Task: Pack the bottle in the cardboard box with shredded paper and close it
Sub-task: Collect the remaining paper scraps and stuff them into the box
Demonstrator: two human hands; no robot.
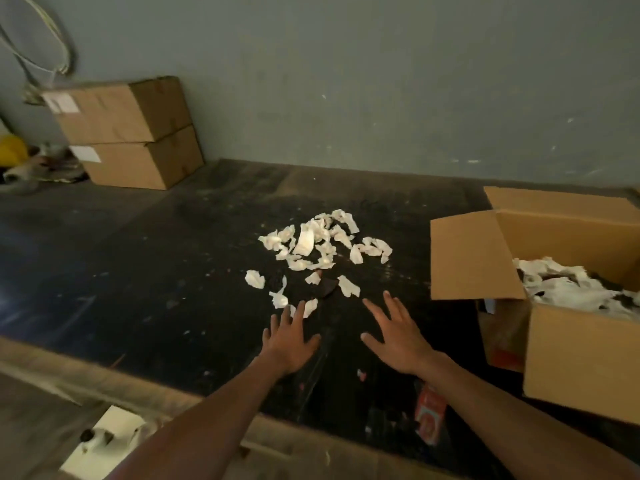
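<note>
Head view shows the left hand (290, 341) and the right hand (398, 336) stretched forward side by side, palms down, fingers spread wide and holding nothing, low over the dark tabletop (138, 271). The left hand's fingertips reach the nearest white scraps of the shredded paper (318, 247), which lies scattered in a loose pile just beyond both hands near the middle of the tabletop; the right hand's fingertips stop just short of it. To the right stands the open cardboard box (581, 358), one flap raised toward the hands, with more white paper filling its inside. No bottle can be made out; the paper in the box may cover it. A small red packet (429, 410) lies near the front edge under the right forearm. Two closed boxes (128, 133) are stacked at the far left against the wall.
</note>
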